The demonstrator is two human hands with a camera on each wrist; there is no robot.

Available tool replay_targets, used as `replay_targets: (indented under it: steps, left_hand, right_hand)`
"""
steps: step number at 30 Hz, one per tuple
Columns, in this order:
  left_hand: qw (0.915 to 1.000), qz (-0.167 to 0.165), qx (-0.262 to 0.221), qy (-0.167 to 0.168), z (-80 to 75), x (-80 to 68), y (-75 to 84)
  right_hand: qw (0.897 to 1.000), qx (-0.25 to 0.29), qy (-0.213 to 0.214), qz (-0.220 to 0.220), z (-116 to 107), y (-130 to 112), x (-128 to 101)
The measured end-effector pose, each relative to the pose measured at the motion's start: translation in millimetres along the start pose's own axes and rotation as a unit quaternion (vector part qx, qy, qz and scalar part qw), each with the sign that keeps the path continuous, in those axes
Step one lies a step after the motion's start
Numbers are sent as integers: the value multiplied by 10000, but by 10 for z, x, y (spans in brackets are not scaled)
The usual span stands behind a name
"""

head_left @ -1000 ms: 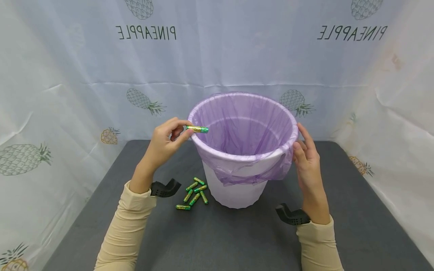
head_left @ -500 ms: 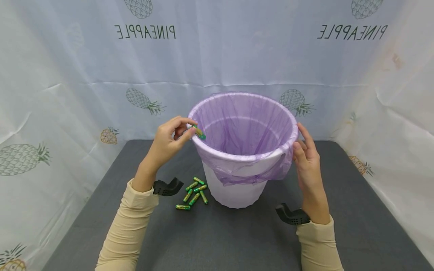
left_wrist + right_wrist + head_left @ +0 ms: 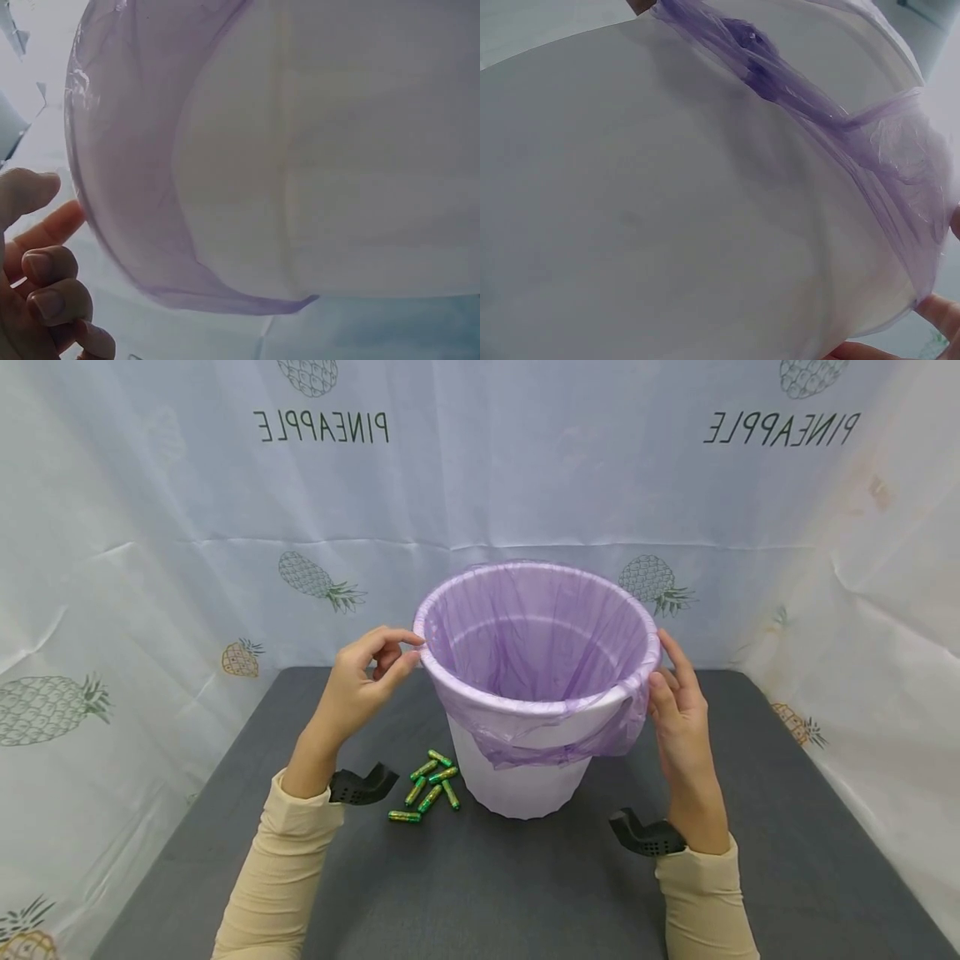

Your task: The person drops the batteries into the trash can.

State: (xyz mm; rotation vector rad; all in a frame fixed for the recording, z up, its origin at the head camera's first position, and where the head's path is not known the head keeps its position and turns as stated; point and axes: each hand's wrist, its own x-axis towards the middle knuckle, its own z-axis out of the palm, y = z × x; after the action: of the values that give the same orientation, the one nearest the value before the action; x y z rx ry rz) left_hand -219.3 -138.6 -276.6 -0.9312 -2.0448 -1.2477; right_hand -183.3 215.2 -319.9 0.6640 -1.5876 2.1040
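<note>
The left hand hovers empty at the bin rim with loosely curled fingers; the right hand lies flat against the purple liner. Six batteries, I think, lie beside the base. A push could slip the liner or tip the bin.

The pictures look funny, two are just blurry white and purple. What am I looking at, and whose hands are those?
A person wears three cameras. The big picture comes from one on the head, looking down at a grey table. A white bin with a purple bag stands there. The left hand is beside the rim, holding nothing. The right hand rests against the bin's other side. Six green batteries lie by the bin. The blurry pictures come from wrist cameras, very close to the bin's side.
</note>
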Motion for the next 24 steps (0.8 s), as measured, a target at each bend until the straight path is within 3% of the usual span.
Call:
replay_targets:
  steps: [13,24]
  left_hand:
    - [9999,-107,-78,59,-107,-312,-92]
    - [9994,-267,-102,-189,-167,-588,-208]
  right_hand:
    - [10000,63,30,22,1,5,2]
    - [10000,52,-37,-29,-3,14,6]
